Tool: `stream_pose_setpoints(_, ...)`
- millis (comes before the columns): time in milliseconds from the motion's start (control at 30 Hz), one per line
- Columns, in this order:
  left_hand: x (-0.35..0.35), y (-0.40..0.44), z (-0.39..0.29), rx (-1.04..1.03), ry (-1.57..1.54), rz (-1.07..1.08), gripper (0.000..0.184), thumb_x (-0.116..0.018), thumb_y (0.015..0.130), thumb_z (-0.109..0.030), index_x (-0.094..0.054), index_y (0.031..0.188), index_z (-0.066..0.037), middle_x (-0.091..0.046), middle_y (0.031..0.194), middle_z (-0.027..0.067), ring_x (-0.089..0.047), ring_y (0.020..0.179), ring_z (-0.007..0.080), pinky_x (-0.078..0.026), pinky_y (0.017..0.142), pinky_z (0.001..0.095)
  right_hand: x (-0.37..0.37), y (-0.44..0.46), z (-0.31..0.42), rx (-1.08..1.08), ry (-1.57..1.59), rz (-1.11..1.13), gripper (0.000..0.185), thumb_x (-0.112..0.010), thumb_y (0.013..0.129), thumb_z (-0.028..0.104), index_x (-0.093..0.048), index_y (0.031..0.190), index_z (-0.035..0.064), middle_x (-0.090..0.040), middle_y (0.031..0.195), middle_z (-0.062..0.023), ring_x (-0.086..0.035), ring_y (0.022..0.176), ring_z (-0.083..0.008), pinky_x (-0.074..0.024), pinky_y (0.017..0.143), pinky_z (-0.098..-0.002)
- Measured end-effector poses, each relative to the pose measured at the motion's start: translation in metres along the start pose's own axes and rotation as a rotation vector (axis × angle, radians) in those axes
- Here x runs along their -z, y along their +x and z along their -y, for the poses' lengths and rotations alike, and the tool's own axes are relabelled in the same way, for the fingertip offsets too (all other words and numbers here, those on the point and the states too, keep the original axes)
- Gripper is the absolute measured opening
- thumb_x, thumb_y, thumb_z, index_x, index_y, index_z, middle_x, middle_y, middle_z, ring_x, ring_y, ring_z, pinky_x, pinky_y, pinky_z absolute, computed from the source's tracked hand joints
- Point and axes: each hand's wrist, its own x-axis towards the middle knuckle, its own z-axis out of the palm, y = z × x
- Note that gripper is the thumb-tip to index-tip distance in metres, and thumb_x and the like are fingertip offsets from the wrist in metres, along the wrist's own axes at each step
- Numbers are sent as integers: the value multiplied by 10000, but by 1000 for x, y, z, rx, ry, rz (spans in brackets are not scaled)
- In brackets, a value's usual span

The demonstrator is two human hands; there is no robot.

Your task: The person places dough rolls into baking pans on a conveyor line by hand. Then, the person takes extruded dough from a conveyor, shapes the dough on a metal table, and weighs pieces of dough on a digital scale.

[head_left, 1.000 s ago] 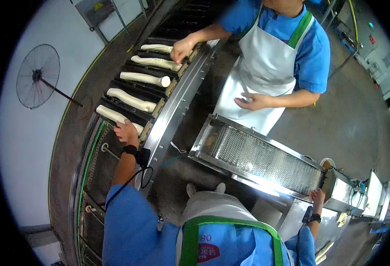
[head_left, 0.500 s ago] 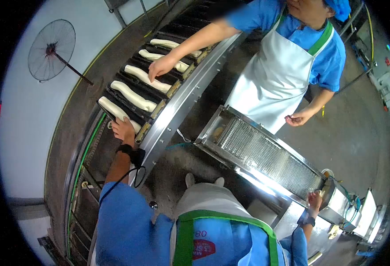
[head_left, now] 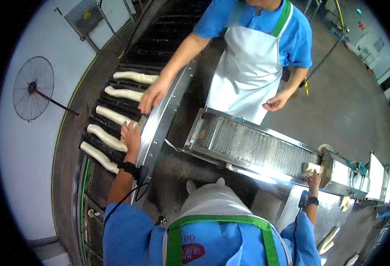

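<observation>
My left hand point(head_left: 130, 135) rests at the near end of a long pale dough-like roll point(head_left: 111, 115), with its fingers apart; whether it grips the roll is unclear. Several such rolls lie in dark slots of a conveyor point(head_left: 159, 128), among them a curved one point(head_left: 104, 136) and the lowest one point(head_left: 98, 157). At the right end of a metal mesh belt point(head_left: 257, 146), my right hand point(head_left: 313, 178) touches a short pale piece point(head_left: 311, 167) with its fingertips. Its fingers are partly hidden.
Across the mesh belt stands a co-worker in a white apron point(head_left: 248, 75), one hand point(head_left: 154, 95) reaching over the conveyor edge near my left hand. A metal machine point(head_left: 339, 175) adjoins the belt. More pale pieces point(head_left: 329, 240) lie at lower right. A fan point(head_left: 33, 88) stands at left.
The rolls have shifted down and left in view. My left hand has moved from the lowest roll to one farther up. A short pale piece now shows at my right hand. The co-worker's hand has moved closer.
</observation>
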Motion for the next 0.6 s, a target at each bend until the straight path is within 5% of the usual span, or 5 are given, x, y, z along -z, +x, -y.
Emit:
stream_pose_setpoints(67,7,-3,-9,37,31,34,345,-408,774,-261,-402,1091,-127,-245,1218,98,-188,1136,257,-153,887,437,2,-2,1,-48,-25,12,422,-515,696,453,-405,818,63,-401,599,-34,-414,435,-129,-335,386,-233)
stream_pose_setpoints(233,8,-14,-3,2,31,53,416,-422,772,-260,-326,1158,-136,-240,1234,91,-202,1143,248,-165,886,443,-6,47,-22,-40,-254,-49,453,-515,677,499,-413,590,65,-342,416,-23,-346,301,-139,-281,281,-254)
stream_pose_setpoints(367,21,-36,6,55,-9,133,432,-393,783,-295,-301,1179,-148,-242,1235,101,-215,1141,253,-161,895,439,-5,97,-63,111,-526,-107,365,-530,702,364,-526,680,0,-494,591,-87,-496,531,-216,-396,471,-332)
stream_pose_setpoints(533,22,-55,37,66,-57,190,451,-356,795,-336,-267,1205,-170,-237,1229,138,-217,1135,286,-162,902,428,-28,36,-32,1091,-1132,14,156,-494,672,131,-533,793,41,-549,699,-170,-529,642,-318,-407,550,-369)
stream_pose_setpoints(600,28,-69,44,69,-54,208,442,-333,806,-337,-259,1211,-175,-234,1220,171,-222,1123,315,-150,907,423,-49,17,-6,791,-983,62,138,-477,681,112,-524,785,34,-550,678,-160,-530,630,-315,-410,552,-371)
